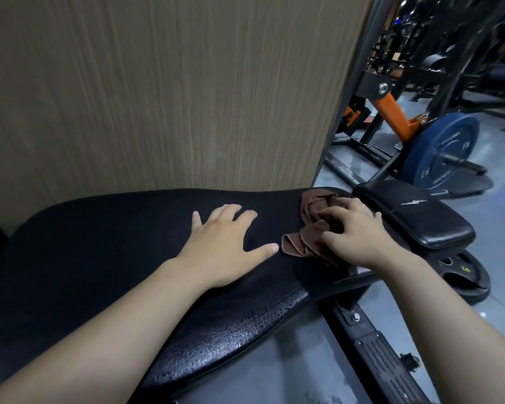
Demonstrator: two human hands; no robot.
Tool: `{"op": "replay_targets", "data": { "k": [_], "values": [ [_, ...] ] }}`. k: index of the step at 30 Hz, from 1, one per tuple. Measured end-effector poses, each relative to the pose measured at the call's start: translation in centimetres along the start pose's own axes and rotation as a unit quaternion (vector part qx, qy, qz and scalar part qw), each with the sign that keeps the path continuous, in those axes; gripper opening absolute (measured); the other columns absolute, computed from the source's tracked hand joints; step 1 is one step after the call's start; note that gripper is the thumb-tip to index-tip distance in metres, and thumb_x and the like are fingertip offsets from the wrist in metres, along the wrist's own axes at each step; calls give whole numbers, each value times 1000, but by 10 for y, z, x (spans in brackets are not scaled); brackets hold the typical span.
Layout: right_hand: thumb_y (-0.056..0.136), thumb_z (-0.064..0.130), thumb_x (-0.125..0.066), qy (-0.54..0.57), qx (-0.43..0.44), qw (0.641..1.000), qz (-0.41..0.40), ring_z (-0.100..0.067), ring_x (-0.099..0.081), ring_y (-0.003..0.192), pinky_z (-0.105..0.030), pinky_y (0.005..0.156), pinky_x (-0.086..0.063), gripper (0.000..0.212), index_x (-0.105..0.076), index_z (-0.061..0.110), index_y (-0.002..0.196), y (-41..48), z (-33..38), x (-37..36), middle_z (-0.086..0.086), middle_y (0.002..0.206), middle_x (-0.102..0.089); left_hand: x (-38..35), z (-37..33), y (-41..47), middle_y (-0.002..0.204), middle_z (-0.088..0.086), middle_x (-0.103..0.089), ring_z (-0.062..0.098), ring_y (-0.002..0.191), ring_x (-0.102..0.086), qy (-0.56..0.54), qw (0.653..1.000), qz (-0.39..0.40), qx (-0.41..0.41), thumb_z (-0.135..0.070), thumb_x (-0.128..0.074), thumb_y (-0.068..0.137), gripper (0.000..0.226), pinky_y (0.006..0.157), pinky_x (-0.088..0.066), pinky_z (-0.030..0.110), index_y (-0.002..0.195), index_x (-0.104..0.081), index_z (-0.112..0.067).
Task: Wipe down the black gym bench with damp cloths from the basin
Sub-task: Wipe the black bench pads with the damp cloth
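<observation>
The black gym bench (114,249) stretches across the lower half of the view, its padded top textured near the front edge. A crumpled brown cloth (306,228) lies on the bench's right end. My right hand (353,231) presses down on the cloth with curled fingers gripping it. My left hand (225,243) rests flat on the bench pad just left of the cloth, fingers spread, holding nothing. No basin is in view.
A wood-grain wall panel (158,91) stands right behind the bench. A smaller black seat pad (414,214) adjoins on the right, with a weight plate (467,275) on the floor beneath. An orange-framed machine with a blue plate (440,153) stands farther right.
</observation>
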State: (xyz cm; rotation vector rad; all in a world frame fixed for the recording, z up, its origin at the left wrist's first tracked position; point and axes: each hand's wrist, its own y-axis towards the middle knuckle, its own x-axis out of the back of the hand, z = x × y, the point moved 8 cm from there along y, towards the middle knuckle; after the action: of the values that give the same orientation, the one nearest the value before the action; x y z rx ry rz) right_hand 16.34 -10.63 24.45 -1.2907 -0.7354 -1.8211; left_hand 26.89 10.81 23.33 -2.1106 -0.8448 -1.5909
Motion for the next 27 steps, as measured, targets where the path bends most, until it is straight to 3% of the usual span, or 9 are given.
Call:
{"op": "replay_targets", "data": {
  "k": [3,5,7,9,11,13,15,19,27],
  "values": [
    [68,57,-63,18,47,997,53,-19,-18,150,-49,121,-12,84,-42,33,145,-2,3,-7,3,161,-24,-7,3,0,161,-4,-21,16,150,-11,8,1000,20,-4,-86,-33,79,87,118,-6,63,150,-26,-37],
    [74,48,-75,28,50,997,42,-15,-28,146,-31,118,-20,83,-42,26,147,-2,-3,-4,3,158,-32,-10,4,-1,161,-4,-21,16,150,-10,10,999,32,-3,-87,-34,78,88,118,-5,63,150,-26,-38],
    [77,42,-75,38,33,999,6,-15,-39,139,-19,109,-25,76,-47,20,144,2,-12,-1,3,152,-41,-12,3,0,162,-3,-20,17,150,-10,14,999,35,-5,-87,-35,78,88,118,-6,64,151,-26,-38],
    [79,47,-68,13,16,1000,-19,-19,-37,141,-28,114,-27,72,-49,19,143,9,-19,-4,1,153,-41,-15,-1,1,162,-3,-19,17,150,-10,16,999,39,-6,-86,-34,79,87,118,-6,63,151,-26,-38],
    [85,50,-57,-55,-32,998,-25,-26,-26,146,-47,118,-24,65,-47,26,143,18,-33,-8,-2,159,-31,-18,-4,3,162,-3,-18,16,151,-9,17,999,46,-9,-86,-34,79,87,119,-5,63,151,-26,-39],
    [92,47,-52,-100,-99,990,-29,-34,-19,146,-56,115,-22,52,-45,34,142,24,-48,-5,-7,162,-20,-19,-6,5,163,-3,-17,16,151,-8,18,999,48,-13,-86,-35,79,86,119,-5,63,150,-26,-39],
    [94,43,-49,-111,-132,984,-40,-40,-28,138,-55,110,-30,46,-48,35,139,31,-57,-1,-12,157,-25,-19,-6,7,163,-4,-17,15,151,-7,16,999,50,-14,-85,-36,79,85,119,-4,63,150,-26,-40],
    [93,35,-51,-103,-115,986,-61,-43,-46,119,-49,100,-43,44,-53,29,136,54,-64,1,-12,142,-42,-21,-4,10,163,-5,-15,15,151,-5,21,998,59,-16,-85,-37,80,84,119,-3,63,150,-26,-40],
    [93,26,-48,-62,-24,997,-32,-37,-45,131,-40,107,-38,48,-50,33,141,95,-70,1,-9,149,-40,-20,-23,39,164,-1,-13,18,152,-4,40,995,83,-37,-83,-39,81,87,118,-4,64,153,-21,-38]
  ]
}}
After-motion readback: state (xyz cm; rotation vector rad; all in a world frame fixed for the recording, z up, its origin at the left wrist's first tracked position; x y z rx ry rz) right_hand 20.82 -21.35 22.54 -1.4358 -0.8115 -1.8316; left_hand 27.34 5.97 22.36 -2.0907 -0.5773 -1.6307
